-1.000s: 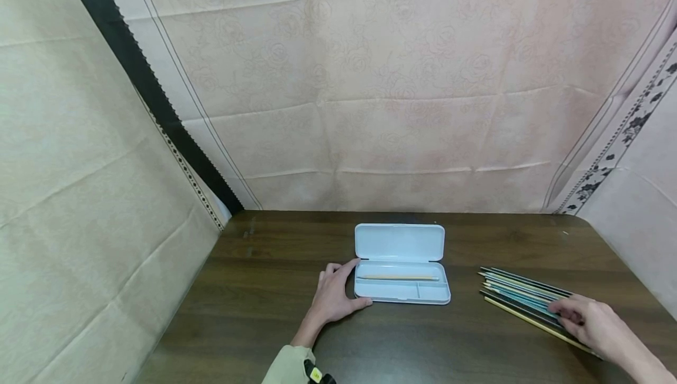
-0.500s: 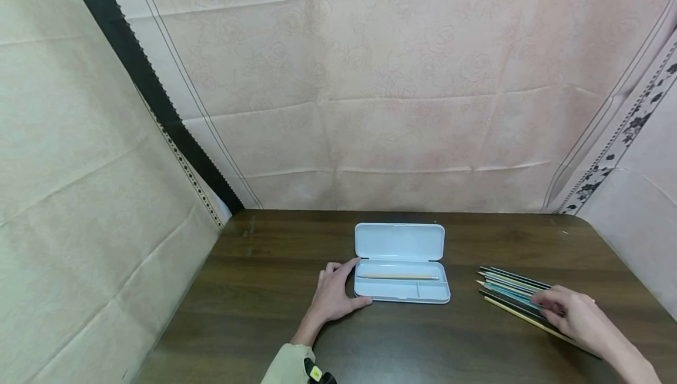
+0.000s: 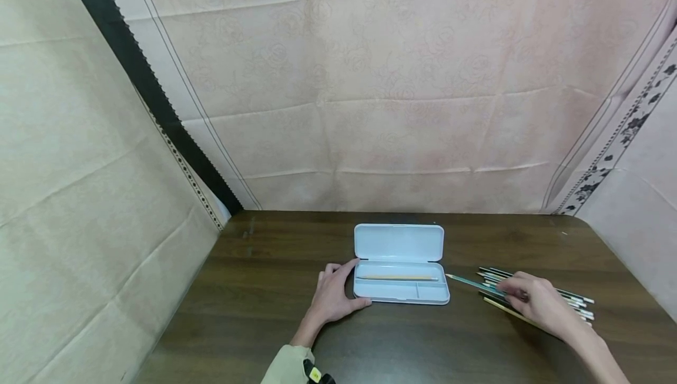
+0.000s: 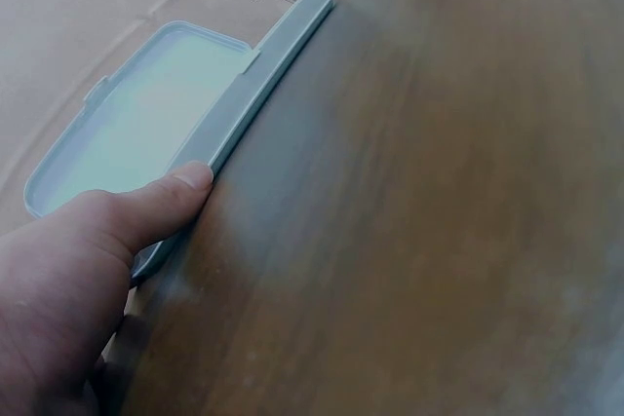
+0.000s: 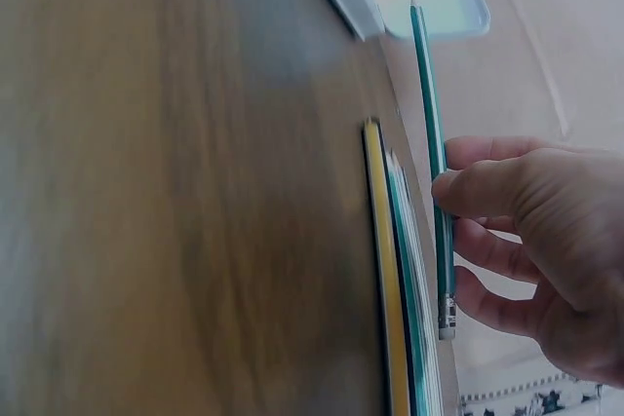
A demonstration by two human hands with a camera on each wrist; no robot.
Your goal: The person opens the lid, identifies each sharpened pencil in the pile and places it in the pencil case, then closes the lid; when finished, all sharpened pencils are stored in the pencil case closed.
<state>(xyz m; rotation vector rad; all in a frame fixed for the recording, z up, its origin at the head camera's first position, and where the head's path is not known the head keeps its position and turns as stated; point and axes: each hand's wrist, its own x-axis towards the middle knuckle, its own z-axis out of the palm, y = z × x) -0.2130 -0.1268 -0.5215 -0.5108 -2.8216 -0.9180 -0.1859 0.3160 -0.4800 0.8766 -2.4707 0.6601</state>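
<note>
A light blue pencil case lies with its lid raised on the dark wooden table. One pale yellow pencil rests in its long rear compartment. My left hand holds the case's left end, thumb at the front edge and fingers toward the back. Between thumb and fingers my right hand pinches a teal pencil, its sharpened tip pointing left toward the case and its eraser end by the lower fingers. The teal pencil is above the other pencils, which the right hand partly covers.
Several black, teal, white and yellow pencils lie side by side on the right of the table. Pale patterned cloth hangs behind the table and along both sides. A watch-like band sits at the left sleeve.
My right hand has picked the teal pencil out of the pile and moved left with it toward the case. The left hand and the case stay in place.
</note>
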